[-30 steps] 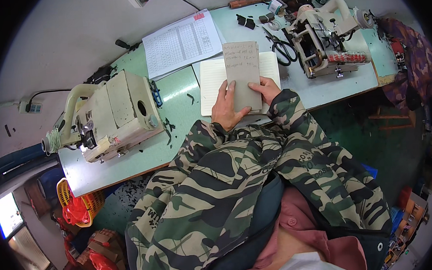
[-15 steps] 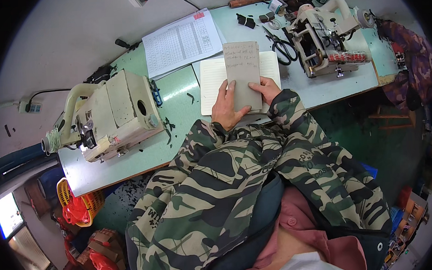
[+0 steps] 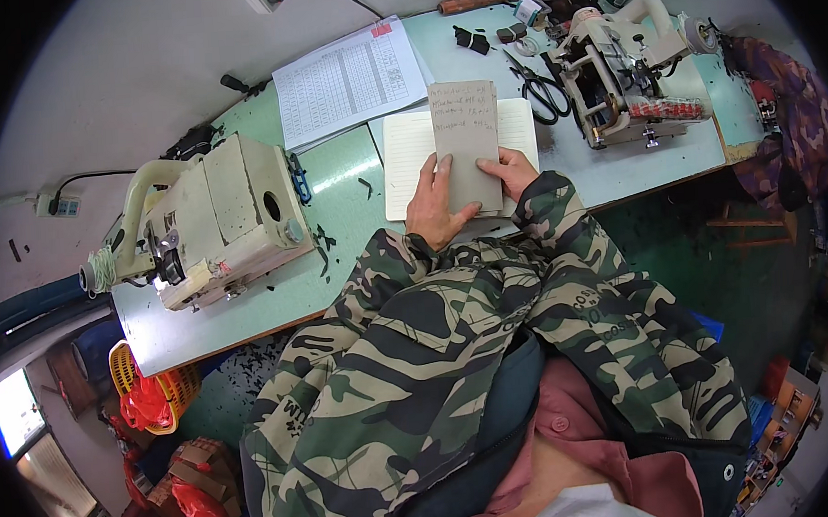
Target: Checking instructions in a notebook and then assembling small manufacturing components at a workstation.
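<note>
A narrow grey-brown piece of card (image 3: 469, 146) with handwriting near its top is held upright between my hands. My left hand (image 3: 437, 208) grips its left side and lower end, with the thumb across the bottom. On the right edge, my right hand (image 3: 513, 172) has its thumb pressed on the front, while its other fingers are mostly hidden behind. Beneath the card lies an open notebook (image 3: 517, 124) with ruled pages, partly covered by the card and hands.
Sewing machines stand at left (image 3: 227, 218) and right (image 3: 626, 75) on the pale green table (image 3: 344, 192). Printed sheets (image 3: 351, 82) lie at the back. Black scissors (image 3: 543, 94) rest beside the right machine. A yellow basket (image 3: 183, 391) sits below the left edge.
The card's top has tipped slightly. Both hands keep almost the same place and hold.
</note>
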`<state>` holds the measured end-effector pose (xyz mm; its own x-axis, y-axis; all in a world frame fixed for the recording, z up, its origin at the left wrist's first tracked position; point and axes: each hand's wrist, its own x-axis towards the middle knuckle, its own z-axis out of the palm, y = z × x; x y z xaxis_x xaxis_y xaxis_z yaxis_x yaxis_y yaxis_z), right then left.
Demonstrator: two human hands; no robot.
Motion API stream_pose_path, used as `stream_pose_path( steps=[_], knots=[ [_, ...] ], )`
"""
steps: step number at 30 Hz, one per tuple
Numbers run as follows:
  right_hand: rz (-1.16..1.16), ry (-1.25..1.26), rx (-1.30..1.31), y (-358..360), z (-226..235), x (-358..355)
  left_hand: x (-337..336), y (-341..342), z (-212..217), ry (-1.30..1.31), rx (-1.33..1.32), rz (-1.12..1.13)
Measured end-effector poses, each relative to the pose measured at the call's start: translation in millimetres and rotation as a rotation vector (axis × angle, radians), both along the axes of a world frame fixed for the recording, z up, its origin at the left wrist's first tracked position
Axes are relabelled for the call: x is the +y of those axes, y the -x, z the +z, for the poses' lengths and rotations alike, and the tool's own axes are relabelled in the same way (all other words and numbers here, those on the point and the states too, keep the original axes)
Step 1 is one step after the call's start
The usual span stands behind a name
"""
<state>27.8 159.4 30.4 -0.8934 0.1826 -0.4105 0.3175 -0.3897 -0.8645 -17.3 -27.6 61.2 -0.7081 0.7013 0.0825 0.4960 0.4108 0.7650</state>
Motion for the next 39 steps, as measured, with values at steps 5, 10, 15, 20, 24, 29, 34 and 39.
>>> stream_pose_path(
  steps=[5,10,15,20,24,29,34,39],
  knots=[
    [0.050,0.019,-0.012,9,-8,-16,-16,1,-9,0.043,-0.019,0.041],
    [0.013,0.017,-0.029,1,-4,-4,-5,0,-3,0.019,-0.025,0.001],
    [0.016,0.011,-0.028,0,-9,-3,-5,0,-5,0.025,-0.032,-0.011],
    [0.015,0.030,-0.028,2,-12,-7,-7,0,-8,0.035,-0.056,-0.009],
    [0.015,0.035,-0.037,1,-11,-6,-7,0,-6,0.045,-0.064,-0.015],
    [0.029,0.042,-0.036,4,-16,-12,-13,1,-9,0.040,-0.074,-0.005],
    [0.010,0.024,-0.040,-2,-18,-4,-5,0,-7,0.055,-0.083,-0.020],
    [0.013,0.040,-0.076,-3,-20,-7,-8,0,-16,0.042,-0.076,-0.020]
  ],
)
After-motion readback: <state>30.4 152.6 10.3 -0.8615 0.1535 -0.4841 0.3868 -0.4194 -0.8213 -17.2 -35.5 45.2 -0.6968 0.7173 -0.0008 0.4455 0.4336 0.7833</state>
